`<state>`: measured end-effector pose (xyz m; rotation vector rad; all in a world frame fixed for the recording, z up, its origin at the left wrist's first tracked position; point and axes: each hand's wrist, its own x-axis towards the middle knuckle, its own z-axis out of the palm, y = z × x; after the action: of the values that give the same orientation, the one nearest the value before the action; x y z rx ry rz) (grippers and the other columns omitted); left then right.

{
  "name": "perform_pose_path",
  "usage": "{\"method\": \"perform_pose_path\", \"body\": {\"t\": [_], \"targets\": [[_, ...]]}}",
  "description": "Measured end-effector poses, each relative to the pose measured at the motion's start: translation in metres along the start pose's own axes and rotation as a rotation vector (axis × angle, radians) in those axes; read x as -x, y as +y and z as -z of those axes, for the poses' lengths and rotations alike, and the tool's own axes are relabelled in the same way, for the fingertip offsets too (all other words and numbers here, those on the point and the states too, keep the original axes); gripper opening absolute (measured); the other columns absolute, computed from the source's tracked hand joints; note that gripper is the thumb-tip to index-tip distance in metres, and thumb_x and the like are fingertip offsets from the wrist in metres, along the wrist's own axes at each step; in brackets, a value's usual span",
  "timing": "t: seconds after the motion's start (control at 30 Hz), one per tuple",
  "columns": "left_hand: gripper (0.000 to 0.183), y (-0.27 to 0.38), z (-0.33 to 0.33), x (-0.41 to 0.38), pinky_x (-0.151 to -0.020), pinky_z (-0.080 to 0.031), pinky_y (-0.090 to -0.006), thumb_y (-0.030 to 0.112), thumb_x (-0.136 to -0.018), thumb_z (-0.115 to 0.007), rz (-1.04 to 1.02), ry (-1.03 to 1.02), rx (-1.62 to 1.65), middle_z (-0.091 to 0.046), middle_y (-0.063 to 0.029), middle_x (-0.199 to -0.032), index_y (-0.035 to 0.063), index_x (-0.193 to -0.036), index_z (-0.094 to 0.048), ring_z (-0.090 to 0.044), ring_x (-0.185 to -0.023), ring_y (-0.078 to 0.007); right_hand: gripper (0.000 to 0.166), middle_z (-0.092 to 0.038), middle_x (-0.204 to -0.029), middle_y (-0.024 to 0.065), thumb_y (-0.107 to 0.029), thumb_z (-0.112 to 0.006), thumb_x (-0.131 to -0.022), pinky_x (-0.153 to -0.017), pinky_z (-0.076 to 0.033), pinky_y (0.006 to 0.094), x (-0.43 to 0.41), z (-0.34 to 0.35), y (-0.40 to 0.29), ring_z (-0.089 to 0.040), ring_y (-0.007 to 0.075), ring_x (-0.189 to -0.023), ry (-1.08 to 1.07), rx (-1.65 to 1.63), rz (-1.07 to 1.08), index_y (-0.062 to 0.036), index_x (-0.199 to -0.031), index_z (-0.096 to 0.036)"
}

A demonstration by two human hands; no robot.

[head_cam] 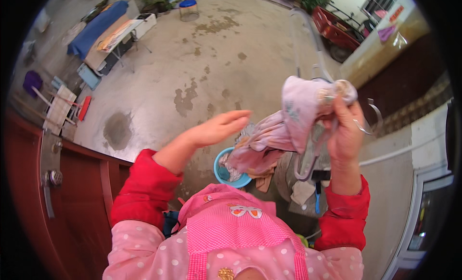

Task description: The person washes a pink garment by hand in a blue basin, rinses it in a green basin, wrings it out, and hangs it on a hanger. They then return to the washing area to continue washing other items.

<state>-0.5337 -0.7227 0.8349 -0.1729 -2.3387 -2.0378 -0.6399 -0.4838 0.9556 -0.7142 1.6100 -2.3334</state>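
Observation:
My right hand [343, 124] is raised at the right and grips a light pink garment [296, 114], pinching its top; the cloth hangs down to the left. A metal and plastic hanger [317, 150] is beside the garment, partly hidden by it; whether the hand also holds the hanger I cannot tell. My left hand [222, 126] is held in the air left of the garment, fingers extended and close together, with nothing in it. Below, a blue basin [221, 177] holds wet-looking cloths [231, 170].
Brown cloth [263, 182] lies beside the basin. A blue-handled brush [317, 202] and a pale cloth [302, 193] rest on a slab at the right. A red door [79, 182] stands at the left, a wall [389, 175] at the right, a folding table [126, 30] farther off.

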Motion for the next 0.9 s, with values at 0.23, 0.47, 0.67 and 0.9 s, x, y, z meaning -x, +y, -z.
{"method": "perform_pose_path", "body": {"t": [0.23,0.47,0.67,0.9], "targets": [[0.022,0.07,-0.037,-0.067,-0.076,-0.045,-0.0295,0.013,-0.091,-0.049,0.251,0.086,-0.092,-0.064,-0.0058,-0.093,0.0,-0.107,-0.058,-0.055,-0.085,-0.0129,0.014,-0.06,-0.08,-0.0001,-0.018,-0.056,-0.091,-0.05,-0.035,0.0171,-0.062,0.007,0.025,-0.05,0.004,-0.062,-0.126,-0.065,0.026,-0.0067,-0.099,-0.055],[0.02,0.062,0.069,-0.057,-0.059,-0.048,-0.0283,0.008,-0.087,-0.049,0.232,0.644,0.245,-0.064,-0.0071,-0.086,0.0042,-0.102,-0.061,-0.06,-0.073,-0.0144,0.016,-0.055,-0.074,-0.0026,-0.022,-0.057,-0.09,-0.05,-0.034,0.0168,-0.14,0.089,0.039,-0.044,0.0029,-0.058,-0.149,0.2,0.03,-0.007,-0.095,-0.055],[0.02,0.118,0.139,-0.089,-0.06,-0.046,-0.0263,0.011,-0.075,-0.062,0.161,0.541,-0.302,-0.062,-0.0058,-0.076,0.0036,-0.094,-0.062,-0.057,-0.069,-0.0118,0.02,-0.054,-0.077,-0.0036,-0.024,-0.061,-0.087,-0.05,-0.032,0.0177,-0.183,0.088,0.079,-0.044,0.0031,-0.059,-0.36,0.491,-0.139,-0.0075,-0.099,-0.059],[0.024,0.158,0.232,-0.107,-0.056,-0.047,-0.0244,0.022,-0.082,-0.062,0.395,0.268,-0.667,-0.061,-0.002,-0.074,0.0003,-0.092,-0.064,-0.055,-0.061,-0.0054,0.017,-0.056,-0.078,-0.0033,-0.018,-0.057,-0.09,-0.05,-0.032,0.0165,-0.258,0.072,0.134,-0.044,0.0026,-0.058,-0.136,0.365,-0.094,-0.0067,-0.101,-0.059]]}}
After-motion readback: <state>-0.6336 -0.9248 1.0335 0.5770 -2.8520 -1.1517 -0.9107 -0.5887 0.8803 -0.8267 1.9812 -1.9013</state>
